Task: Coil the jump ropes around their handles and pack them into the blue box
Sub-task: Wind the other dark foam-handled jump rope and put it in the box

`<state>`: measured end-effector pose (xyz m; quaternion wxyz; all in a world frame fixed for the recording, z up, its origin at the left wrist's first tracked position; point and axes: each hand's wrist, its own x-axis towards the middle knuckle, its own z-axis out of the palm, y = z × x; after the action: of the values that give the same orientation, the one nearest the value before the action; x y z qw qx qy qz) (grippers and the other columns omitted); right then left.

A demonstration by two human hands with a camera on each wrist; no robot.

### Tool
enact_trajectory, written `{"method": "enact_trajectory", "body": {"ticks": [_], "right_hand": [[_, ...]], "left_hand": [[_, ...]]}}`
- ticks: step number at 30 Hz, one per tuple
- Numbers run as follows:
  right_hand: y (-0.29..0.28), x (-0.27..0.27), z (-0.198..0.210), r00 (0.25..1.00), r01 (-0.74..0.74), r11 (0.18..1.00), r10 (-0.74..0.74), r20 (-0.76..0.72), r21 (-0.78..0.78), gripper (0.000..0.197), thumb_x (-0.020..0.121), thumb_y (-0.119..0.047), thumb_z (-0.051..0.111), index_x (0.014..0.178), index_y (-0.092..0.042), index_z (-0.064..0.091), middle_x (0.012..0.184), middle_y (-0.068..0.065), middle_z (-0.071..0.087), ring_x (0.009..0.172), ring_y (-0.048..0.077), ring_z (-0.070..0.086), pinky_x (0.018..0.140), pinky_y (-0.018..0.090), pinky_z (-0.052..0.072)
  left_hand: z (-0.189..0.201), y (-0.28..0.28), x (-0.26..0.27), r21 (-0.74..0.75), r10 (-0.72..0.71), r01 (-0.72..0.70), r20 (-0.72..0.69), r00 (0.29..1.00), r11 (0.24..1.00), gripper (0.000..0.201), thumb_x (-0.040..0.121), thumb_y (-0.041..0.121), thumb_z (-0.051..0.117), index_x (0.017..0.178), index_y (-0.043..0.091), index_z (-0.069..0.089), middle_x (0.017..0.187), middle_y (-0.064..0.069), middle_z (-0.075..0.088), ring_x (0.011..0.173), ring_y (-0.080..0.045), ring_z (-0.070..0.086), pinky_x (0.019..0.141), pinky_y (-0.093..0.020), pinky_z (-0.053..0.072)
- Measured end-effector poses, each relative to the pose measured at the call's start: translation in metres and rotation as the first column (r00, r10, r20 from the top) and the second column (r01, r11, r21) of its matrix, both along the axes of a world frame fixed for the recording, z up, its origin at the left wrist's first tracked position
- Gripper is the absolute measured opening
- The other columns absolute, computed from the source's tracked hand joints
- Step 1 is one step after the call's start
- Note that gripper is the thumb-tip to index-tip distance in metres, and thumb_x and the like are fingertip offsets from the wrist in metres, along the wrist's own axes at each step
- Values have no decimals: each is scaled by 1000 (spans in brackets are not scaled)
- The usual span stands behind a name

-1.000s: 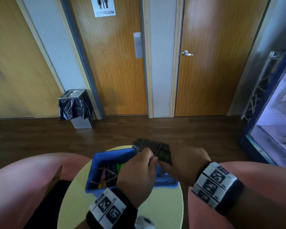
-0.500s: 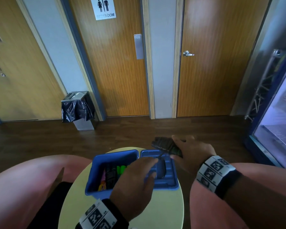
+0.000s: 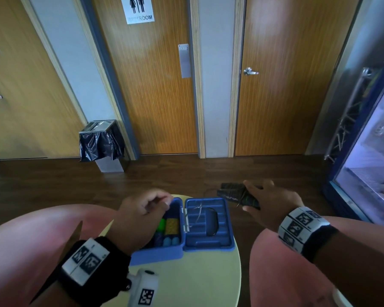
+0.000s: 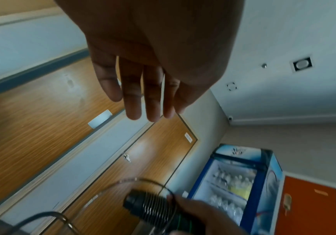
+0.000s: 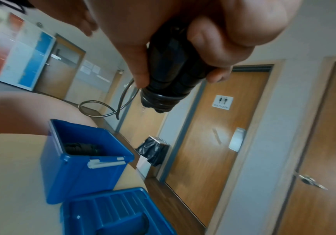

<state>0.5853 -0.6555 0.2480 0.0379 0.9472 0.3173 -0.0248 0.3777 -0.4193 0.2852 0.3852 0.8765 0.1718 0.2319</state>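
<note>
**Rope bundle held clear of the box**

Gripping the coiled black jump rope (image 3: 238, 194) right of centre, the right hand (image 3: 273, 203) has fingers curled round its handles, past the table (image 3: 213, 269) rim, over bare floor; a rope end loops free; the blue box (image 3: 162, 253) stands open at lower centre, lid (image 3: 208, 227) flat beside it; the left hand (image 3: 140, 216) hovers over the box, fingers relaxed, holding nothing; since half a second ago it has left the lid, and the bundle has moved further right.

I'm looking at an office-building hallway — restroom sign (image 3: 140, 9), wooden doors (image 3: 282, 74), drinks fridge (image 3: 372, 165), bagged bin (image 3: 102, 145).
</note>
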Motion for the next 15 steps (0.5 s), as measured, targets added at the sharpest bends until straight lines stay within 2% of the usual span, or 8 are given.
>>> {"method": "enact_trajectory", "body": {"ticks": [2, 5, 6, 8, 9, 11, 13, 15], "right_hand": [[8, -16, 7, 997, -81, 997, 81, -15, -6, 72, 92, -69, 39, 152, -42, 9, 138, 2, 39, 99, 22, 62, 72, 36, 56], [20, -40, 17, 980, -197, 980, 196, -14, -33, 72, 94, -68, 37, 152, -42, 5, 138, 4, 38, 98, 24, 61, 72, 38, 57], [23, -46, 19, 975, -223, 974, 223, -11, -39, 72, 94, -67, 38, 152, -41, 5, 137, 4, 38, 97, 24, 61, 72, 37, 57], [27, -56, 23, 969, -246, 968, 246, 9, -41, 72, 94, -66, 38, 153, -40, 6, 133, 5, 40, 94, 25, 62, 71, 36, 57], [28, -59, 24, 968, -247, 968, 248, 20, -34, 72, 94, -66, 38, 152, -39, 6, 131, 5, 41, 92, 25, 62, 71, 36, 57], [27, -63, 24, 971, -236, 972, 236, 28, -8, 71, 94, -67, 38, 152, -39, 7, 128, 5, 42, 89, 23, 62, 70, 35, 57], [24, -66, 23, 979, -204, 979, 203, 36, 25, 72, 92, -69, 38, 151, -40, 8, 126, 3, 43, 87, 21, 63, 69, 36, 57], [23, -69, 21, 983, -180, 982, 177, 51, 54, 72, 92, -69, 38, 151, -40, 10, 124, 3, 45, 84, 20, 63, 67, 34, 56]], "left_hand": [[-4, -4, 12, 74, -69, 76, -85, 994, 994, 11, 91, 30, 65, 97, 38, 69, 86, 22, 69, 83, 5, 63, 71, -11, 43], [-17, -13, 32, 230, -177, 253, -305, 936, 940, 43, 85, 57, 64, 123, 41, 54, 105, 27, 56, 100, 7, 54, 86, -23, 45], [-21, -16, 38, 279, -193, 295, -339, 921, 914, 52, 79, 66, 64, 122, 40, 52, 106, 26, 53, 100, 3, 54, 86, -25, 46], [-26, -24, 43, 363, -209, 343, -359, 910, 866, 56, 68, 75, 63, 107, 38, 48, 95, 21, 52, 88, -3, 54, 76, -27, 48], [-30, -28, 44, 393, -216, 359, -362, 907, 847, 52, 69, 72, 64, 101, 36, 44, 90, 18, 50, 83, -5, 52, 71, -26, 46], [-38, -35, 44, 435, -216, 354, -336, 917, 828, 33, 83, 53, 61, 93, 33, 37, 86, 14, 45, 78, -12, 52, 67, -29, 42], [-47, -41, 41, 431, -205, 318, -288, 935, 844, 18, 95, 37, 49, 88, 30, 34, 85, 9, 48, 76, -19, 55, 68, -36, 46], [-53, -49, 37, 378, -200, 295, -270, 942, 878, 13, 97, 33, 42, 87, 30, 35, 81, 6, 54, 70, -18, 57, 64, -38, 48]]}}
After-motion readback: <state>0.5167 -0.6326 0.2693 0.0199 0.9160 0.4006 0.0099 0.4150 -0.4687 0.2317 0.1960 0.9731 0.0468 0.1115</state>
